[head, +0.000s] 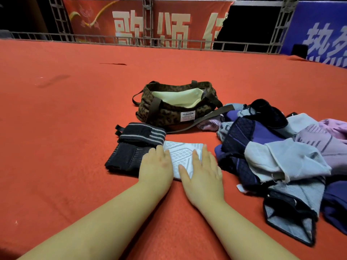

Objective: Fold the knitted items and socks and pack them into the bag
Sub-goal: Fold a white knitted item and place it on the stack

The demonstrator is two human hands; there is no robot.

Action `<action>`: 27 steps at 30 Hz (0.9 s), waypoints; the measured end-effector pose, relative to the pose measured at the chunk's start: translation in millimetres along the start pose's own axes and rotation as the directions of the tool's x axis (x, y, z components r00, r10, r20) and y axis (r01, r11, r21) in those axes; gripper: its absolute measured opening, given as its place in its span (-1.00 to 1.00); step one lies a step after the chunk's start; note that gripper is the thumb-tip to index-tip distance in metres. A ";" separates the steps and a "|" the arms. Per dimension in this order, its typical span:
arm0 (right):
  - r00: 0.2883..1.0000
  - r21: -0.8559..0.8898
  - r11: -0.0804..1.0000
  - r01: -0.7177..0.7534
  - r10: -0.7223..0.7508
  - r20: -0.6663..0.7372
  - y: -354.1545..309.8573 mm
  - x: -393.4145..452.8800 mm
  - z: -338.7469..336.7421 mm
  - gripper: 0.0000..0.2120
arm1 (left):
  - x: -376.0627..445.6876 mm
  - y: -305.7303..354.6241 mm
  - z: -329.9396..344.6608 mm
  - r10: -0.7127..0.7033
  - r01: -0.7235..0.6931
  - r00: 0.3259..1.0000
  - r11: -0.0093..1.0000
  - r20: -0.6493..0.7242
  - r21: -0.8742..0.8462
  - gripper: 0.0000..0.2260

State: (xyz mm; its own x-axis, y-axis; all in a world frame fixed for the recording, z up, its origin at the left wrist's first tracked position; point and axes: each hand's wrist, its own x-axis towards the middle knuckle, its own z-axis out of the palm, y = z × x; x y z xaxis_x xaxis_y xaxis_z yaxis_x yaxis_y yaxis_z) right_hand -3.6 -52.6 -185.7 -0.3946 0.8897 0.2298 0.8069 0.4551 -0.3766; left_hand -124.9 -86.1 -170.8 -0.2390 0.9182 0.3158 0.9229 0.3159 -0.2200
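Observation:
A folded white knitted piece (183,156) lies on the red carpet in front of me. My left hand (156,166) rests flat on its left edge and my right hand (201,170) lies flat on its right side, fingers straight. Just left of it sits a folded black knitted item with grey stripes (131,147). Behind them stands a leopard-print bag (174,106), open at the top, with pale lining showing and a "FASHION" label. A heap of unfolded purple, grey, pink and black knitted items and socks (281,152) spreads out on the right.
The red carpet (65,119) stretches wide to the left and far side. A metal railing (131,39) and red and blue banners bound the far edge. The bag's brown strap (208,117) trails toward the pile.

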 end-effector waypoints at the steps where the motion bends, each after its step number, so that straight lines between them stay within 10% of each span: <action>1: 0.999 -0.024 0.999 0.035 -0.035 -0.008 -0.4 -0.4 0.2 -0.17 | 0.5 -1.1 3.2 0.063 -0.061 0.997 0.997 -0.039 0.038 -0.65; 15: 0.894 -0.191 0.957 0.220 -0.119 0.432 5.5 19.0 -25.7 -0.42 | 12.2 1.1 -9.8 0.224 -0.270 0.916 0.958 0.334 0.096 -0.51; 17: 0.913 -0.246 0.922 0.298 -0.200 0.355 8.1 10.5 -33.7 -0.44 | 9.0 0.0 -15.1 0.224 -0.261 0.909 0.963 0.350 0.061 -0.51; 22: 0.856 -0.310 0.843 0.439 -0.498 -0.142 33.1 -26.5 -54.4 -0.56 | -8.0 20.9 -27.8 0.247 -0.292 0.955 0.867 -0.162 -0.403 -0.51; 27: 0.864 -0.308 0.915 0.259 -0.362 -0.350 75.9 -28.5 -101.8 -0.53 | -8.3 85.2 -70.1 0.039 -0.174 0.982 0.575 -0.186 -0.800 -0.71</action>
State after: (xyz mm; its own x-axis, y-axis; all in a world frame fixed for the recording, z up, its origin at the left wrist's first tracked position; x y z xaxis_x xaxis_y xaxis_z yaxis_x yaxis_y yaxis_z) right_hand 113.7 -47.2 -129.6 -0.4794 0.5906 0.6491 0.7718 0.6359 -0.0086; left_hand -23.1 -83.6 -127.5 -0.1426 0.8696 0.4728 0.8134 -0.1692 0.5565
